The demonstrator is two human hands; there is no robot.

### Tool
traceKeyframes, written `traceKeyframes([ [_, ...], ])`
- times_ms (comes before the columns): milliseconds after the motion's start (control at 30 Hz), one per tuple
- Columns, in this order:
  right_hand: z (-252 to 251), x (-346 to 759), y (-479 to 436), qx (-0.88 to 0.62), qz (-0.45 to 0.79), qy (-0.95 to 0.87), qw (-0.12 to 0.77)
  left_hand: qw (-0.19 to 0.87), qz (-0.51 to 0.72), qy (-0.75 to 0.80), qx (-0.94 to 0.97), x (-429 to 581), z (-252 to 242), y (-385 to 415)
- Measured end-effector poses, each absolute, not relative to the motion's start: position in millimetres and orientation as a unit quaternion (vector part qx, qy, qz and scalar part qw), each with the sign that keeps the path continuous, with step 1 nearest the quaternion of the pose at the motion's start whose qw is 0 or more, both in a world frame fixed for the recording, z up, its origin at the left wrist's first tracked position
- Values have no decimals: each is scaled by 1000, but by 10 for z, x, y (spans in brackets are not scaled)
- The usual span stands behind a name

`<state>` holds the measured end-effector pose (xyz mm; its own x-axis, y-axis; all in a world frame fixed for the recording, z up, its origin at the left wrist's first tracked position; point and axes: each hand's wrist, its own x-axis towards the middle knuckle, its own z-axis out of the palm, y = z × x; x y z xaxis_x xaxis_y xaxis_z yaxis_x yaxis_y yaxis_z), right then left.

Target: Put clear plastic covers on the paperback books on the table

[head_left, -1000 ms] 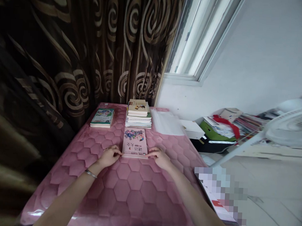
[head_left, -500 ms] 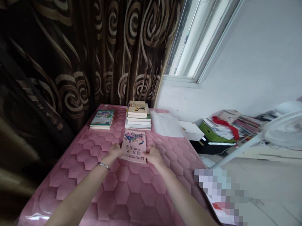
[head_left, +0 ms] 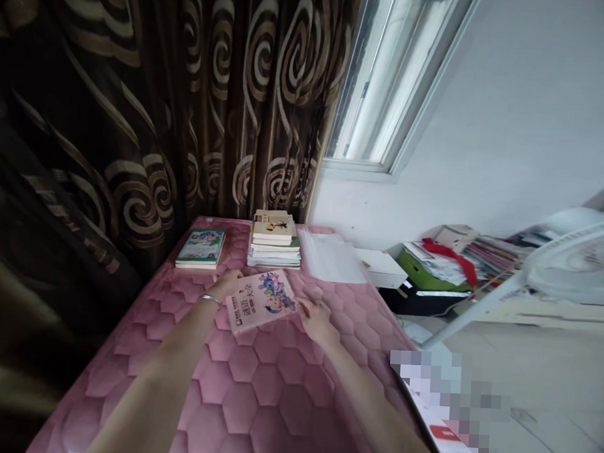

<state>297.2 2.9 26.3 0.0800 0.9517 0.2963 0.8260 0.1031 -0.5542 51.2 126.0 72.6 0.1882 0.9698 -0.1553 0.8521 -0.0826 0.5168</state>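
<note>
A pink book (head_left: 261,299) with cartoon figures and Chinese characters lies turned at an angle between my hands, over the pink quilted surface (head_left: 254,398). My left hand (head_left: 226,286), with a silver bangle at the wrist, grips its upper left edge; part of the fingers is hidden by the book. At the right edge, my right hand (head_left: 315,317) holds the corner between thumb and fingers. Just behind the book stands a stack of books (head_left: 274,242), a tan one on top. Green-covered books (head_left: 201,247) lie at the back left.
Clear plastic sheets (head_left: 331,254) lie right of the stack. A white box (head_left: 383,269), a green bin (head_left: 423,272) with papers and a white fan (head_left: 571,258) stand at the right. Patterned curtains (head_left: 257,104) hang behind.
The pink book has turned counterclockwise, its illustrated end now toward the right. My left hand has moved up and left along it, and my right hand slightly right. The view has shifted slightly.
</note>
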Motion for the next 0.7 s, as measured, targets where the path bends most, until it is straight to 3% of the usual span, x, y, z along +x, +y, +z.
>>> traceKeyframes([
  [400,55,2956,-6,-654,88,-679,321,75,125,659,738,579,560,871],
  [700,90,2974,-107,-651,141,-681,306,165,163,647,727,314,392,228],
])
